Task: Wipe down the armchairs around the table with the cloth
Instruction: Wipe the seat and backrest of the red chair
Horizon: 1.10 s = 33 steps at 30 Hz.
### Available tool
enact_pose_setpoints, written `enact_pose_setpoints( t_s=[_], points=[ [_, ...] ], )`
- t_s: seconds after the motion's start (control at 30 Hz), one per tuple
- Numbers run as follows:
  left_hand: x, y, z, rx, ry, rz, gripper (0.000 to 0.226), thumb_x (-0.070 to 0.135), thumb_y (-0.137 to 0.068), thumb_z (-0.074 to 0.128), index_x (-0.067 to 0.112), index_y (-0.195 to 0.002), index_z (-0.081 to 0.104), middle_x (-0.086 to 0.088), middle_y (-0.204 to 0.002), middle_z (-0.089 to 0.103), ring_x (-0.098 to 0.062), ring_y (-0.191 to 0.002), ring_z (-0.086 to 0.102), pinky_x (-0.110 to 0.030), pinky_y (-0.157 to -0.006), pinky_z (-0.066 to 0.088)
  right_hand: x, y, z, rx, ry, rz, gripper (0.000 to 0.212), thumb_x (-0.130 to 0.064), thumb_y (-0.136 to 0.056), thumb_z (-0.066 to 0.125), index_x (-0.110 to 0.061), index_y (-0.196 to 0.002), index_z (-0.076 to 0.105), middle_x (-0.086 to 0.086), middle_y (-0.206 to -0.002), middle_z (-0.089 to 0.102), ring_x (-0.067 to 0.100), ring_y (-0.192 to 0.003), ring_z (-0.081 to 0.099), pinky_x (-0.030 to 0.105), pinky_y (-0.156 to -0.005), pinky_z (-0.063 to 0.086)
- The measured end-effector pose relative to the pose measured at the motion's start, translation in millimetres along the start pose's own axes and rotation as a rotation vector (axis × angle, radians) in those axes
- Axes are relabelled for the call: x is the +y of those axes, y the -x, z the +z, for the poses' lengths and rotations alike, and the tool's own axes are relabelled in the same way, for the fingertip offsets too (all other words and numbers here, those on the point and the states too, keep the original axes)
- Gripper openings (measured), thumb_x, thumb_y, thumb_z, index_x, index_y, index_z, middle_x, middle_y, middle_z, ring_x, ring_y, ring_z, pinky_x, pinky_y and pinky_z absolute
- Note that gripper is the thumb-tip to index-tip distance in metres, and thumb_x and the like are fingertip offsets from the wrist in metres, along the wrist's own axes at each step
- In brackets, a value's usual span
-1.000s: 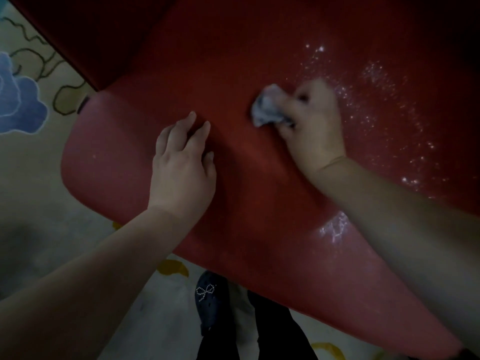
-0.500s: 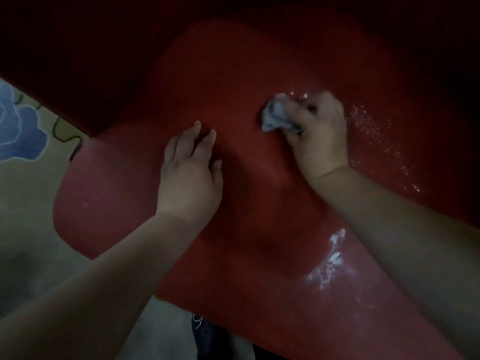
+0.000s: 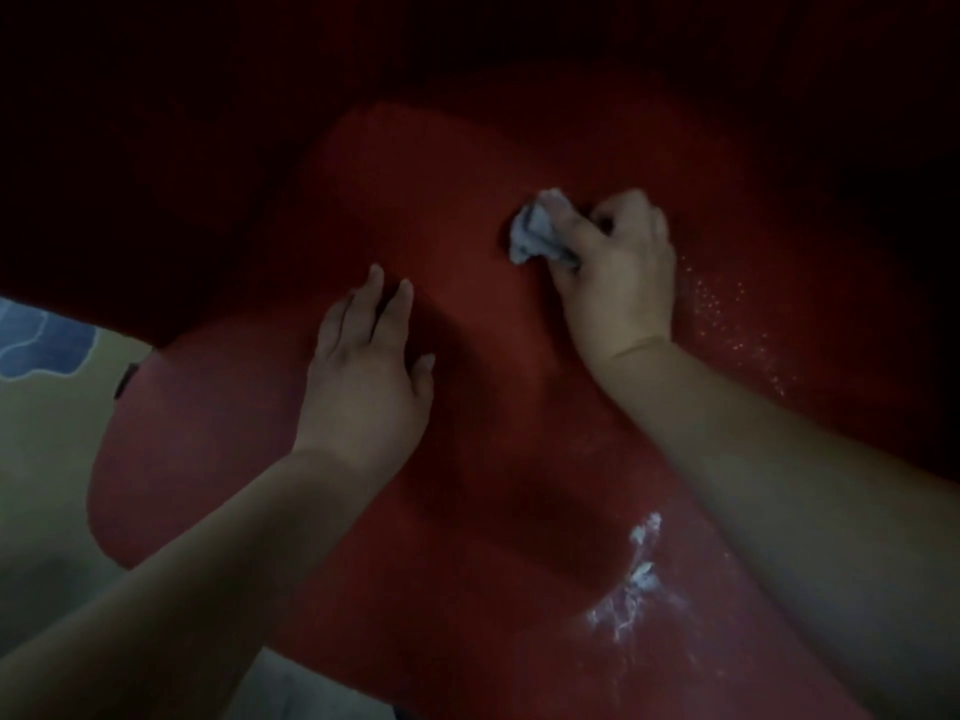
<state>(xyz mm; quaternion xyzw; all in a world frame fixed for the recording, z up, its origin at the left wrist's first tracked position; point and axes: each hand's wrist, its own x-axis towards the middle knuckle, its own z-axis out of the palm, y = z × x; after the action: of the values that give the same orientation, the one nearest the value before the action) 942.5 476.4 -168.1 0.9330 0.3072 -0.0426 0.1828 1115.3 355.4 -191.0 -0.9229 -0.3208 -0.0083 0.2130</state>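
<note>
Firmly, right hand (image 3: 618, 283) bunches crumpled cloth (image 3: 535, 233) against smooth red armchair (image 3: 415, 210).

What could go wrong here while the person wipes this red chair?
The cloth is bunched small in the right hand, so each stroke may cover little and skip spots. White streaks near the front edge and specks right of that hand are unwiped and, in this dim light, may be missed. The left hand rests flat on the seat and might smudge it.

no readable text, label or number shows anywhere.
</note>
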Motion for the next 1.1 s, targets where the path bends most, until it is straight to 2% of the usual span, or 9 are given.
enact_pose_setpoints(
  t_s=[0.1,0.2,0.3,0.4,0.6,0.73,0.87,0.97,1.1],
  points=[
    [-2,-11,-2,-0.096,0.013,0.013,0.079,0.043,-0.088,0.057,0.023,-0.152,0.014,-0.004,-0.16,0.0,-0.024,-0.145,0.003,-0.025,-0.112,0.0,4,40,-9,0.074,-0.013,0.116,0.053,-0.014,-0.082,0.068,-0.03,-0.131,0.058,0.013,-0.1,0.052,0.031,-0.09,0.048,0.042,-0.076,0.044],
    [-5,-14,-6,-0.179,-0.031,0.041,0.094,0.057,-0.08,0.059,0.025,-0.152,0.007,-0.006,-0.16,-0.005,-0.025,-0.145,0.001,-0.027,-0.113,-0.001,-18,79,-6,0.026,-0.135,0.079,0.06,-0.005,-0.074,0.074,-0.025,-0.129,0.061,0.01,-0.094,0.05,0.027,-0.086,0.048,0.043,-0.075,0.048],
    [-6,-14,-7,-0.189,-0.058,0.037,0.097,0.064,-0.076,0.054,0.026,-0.152,0.007,-0.006,-0.16,-0.004,-0.026,-0.145,0.003,-0.029,-0.115,0.003,-29,51,0,-0.022,-0.19,-0.063,0.06,-0.003,-0.073,0.074,-0.023,-0.128,0.062,0.012,-0.094,0.052,0.027,-0.085,0.05,0.043,-0.075,0.048],
    [-5,-12,-4,-0.154,-0.076,0.038,0.096,0.069,-0.074,0.042,0.027,-0.152,0.006,-0.004,-0.16,-0.003,-0.023,-0.144,0.003,-0.027,-0.113,0.003,-19,-6,3,-0.062,-0.072,-0.162,0.05,-0.014,-0.08,0.068,-0.024,-0.129,0.061,0.017,-0.096,0.055,0.036,-0.087,0.052,0.042,-0.072,0.045],
    [-3,-14,-3,-0.079,-0.016,0.049,0.08,0.064,-0.084,0.038,0.025,-0.151,0.017,-0.003,-0.16,0.003,-0.022,-0.144,0.004,-0.038,-0.116,0.012,15,24,-13,0.102,0.076,0.221,0.051,-0.014,-0.085,0.063,-0.029,-0.133,0.057,0.015,-0.102,0.052,0.034,-0.091,0.049,0.04,-0.077,0.041],
    [5,-44,-6,-0.064,0.004,0.132,0.075,0.055,-0.086,0.047,0.021,-0.15,0.024,-0.002,-0.16,0.006,-0.022,-0.145,0.005,-0.039,-0.118,0.014,-30,82,-2,0.056,-0.054,0.197,0.055,-0.006,-0.079,0.069,-0.019,-0.132,0.058,0.015,-0.095,0.051,0.031,-0.084,0.049,0.044,-0.073,0.048],
    [12,-69,-11,-0.122,-0.036,0.232,0.073,0.052,-0.087,0.048,0.023,-0.15,0.024,0.001,-0.16,0.003,-0.019,-0.145,0.002,-0.045,-0.114,0.021,-14,39,-3,0.045,-0.01,0.151,0.054,-0.007,-0.082,0.065,-0.022,-0.133,0.057,0.018,-0.099,0.051,0.034,-0.087,0.049,0.044,-0.074,0.047],
    [21,-76,-11,-0.173,-0.056,0.305,0.072,0.051,-0.089,0.048,0.026,-0.15,0.02,0.005,-0.16,0.0,-0.017,-0.145,-0.001,-0.043,-0.114,0.018,23,15,-16,0.112,0.118,0.277,0.05,-0.013,-0.086,0.062,-0.025,-0.134,0.056,0.017,-0.101,0.051,0.034,-0.09,0.05,0.041,-0.076,0.043],
    [33,-77,-9,-0.19,-0.056,0.337,0.071,0.049,-0.089,0.051,0.025,-0.15,0.022,0.004,-0.16,0.003,-0.017,-0.145,0.0,-0.042,-0.114,0.018,14,61,-22,0.258,0.124,0.548,0.051,-0.008,-0.082,0.066,-0.018,-0.131,0.059,0.02,-0.098,0.052,0.036,-0.085,0.052,0.043,-0.075,0.045]
  ],
)
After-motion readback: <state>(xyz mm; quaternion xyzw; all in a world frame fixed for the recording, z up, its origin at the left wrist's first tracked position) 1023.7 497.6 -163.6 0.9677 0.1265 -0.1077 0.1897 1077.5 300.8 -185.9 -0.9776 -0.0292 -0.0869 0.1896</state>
